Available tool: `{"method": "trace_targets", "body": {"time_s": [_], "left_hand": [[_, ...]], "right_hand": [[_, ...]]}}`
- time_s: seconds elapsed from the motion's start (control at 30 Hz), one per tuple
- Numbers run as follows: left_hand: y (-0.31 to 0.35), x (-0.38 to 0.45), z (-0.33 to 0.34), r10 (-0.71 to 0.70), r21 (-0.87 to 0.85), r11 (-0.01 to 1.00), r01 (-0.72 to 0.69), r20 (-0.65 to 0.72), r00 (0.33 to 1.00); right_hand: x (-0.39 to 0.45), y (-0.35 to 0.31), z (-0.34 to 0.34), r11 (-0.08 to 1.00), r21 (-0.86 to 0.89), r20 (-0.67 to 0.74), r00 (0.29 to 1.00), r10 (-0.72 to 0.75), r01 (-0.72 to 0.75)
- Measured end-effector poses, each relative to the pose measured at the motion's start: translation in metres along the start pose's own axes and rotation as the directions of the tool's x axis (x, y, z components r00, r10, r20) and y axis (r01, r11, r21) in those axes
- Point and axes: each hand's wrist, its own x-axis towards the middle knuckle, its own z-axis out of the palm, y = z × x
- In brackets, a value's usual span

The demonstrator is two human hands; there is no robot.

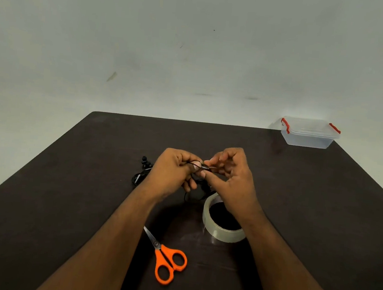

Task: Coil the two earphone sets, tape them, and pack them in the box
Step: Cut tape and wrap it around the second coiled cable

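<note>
Before you stands a plain, pale grey-green wall [194,51], marked by a few faint scuffs and evenly lit. Below it, a dark brown matte surface [63,202] fills your lower view, its far edge meeting the wall.

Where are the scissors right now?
The scissors lie on the table's near edge between the forearms, just left of the tape roll.
</note>
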Motion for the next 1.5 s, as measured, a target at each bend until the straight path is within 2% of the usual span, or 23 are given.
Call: {"method": "trace_targets", "body": {"time_s": [0.2,0.37,0.43,0.53,0.67,0.73,0.9,1.03,1.27,1.4,1.5], "left_hand": [[0.002,-0.001,0.004,0.075,0.06,0.995,-0.074,-0.022,0.997],[-0.002,0.001,0.008,0.152,0.26,0.956,-0.134,-0.051,0.987],[-0.002,0.0,0.009,0.189,0.328,0.93,-0.165,-0.042,0.981],[-0.001,-0.001,0.011,0.214,0.406,0.895,-0.187,-0.023,0.976],[0.002,-0.002,0.013,0.237,0.506,0.832,-0.226,0.043,0.971],[0.003,-0.002,0.014,0.229,0.537,0.817,-0.21,0.032,0.973],[0.002,-0.003,0.017,0.288,0.539,0.809,-0.236,-0.013,0.958],[0.001,-0.004,0.019,0.304,0.552,0.793,-0.258,0.009,0.953],[0.0,-0.007,0.025,0.317,0.383,0.878,-0.285,-0.022,0.948],[0.002,-0.007,0.022,0.195,0.097,0.978,-0.187,-0.078,0.978],[0.005,-0.008,0.024,0.165,-0.122,0.978,-0.171,-0.065,0.984]], "right_hand": [[0.003,0.002,0.002,0.996,0.002,-0.066,0.994,0.09,-0.09],[0.004,0.001,0.003,0.977,0.085,-0.045,0.979,0.198,-0.193],[0.004,0.002,0.004,0.976,0.061,-0.051,0.976,0.213,-0.209],[0.004,0.004,0.005,0.98,-0.072,-0.09,0.98,0.18,-0.187],[0.005,0.007,0.004,0.956,-0.282,-0.124,0.991,0.05,-0.084],[0.005,0.007,0.004,0.942,-0.329,-0.143,0.99,0.02,-0.066],[0.004,0.006,0.006,0.856,-0.516,-0.129,0.983,-0.13,0.045],[0.003,0.008,0.005,0.81,-0.585,-0.103,0.987,-0.125,0.041],[0.004,0.008,0.004,0.856,-0.516,-0.208,0.974,-0.086,-0.034],[0.003,0.005,0.002,0.851,-0.525,-0.219,0.966,-0.139,0.003],[0.001,0.003,0.001,0.856,-0.518,-0.197,0.973,-0.116,-0.003]]}}
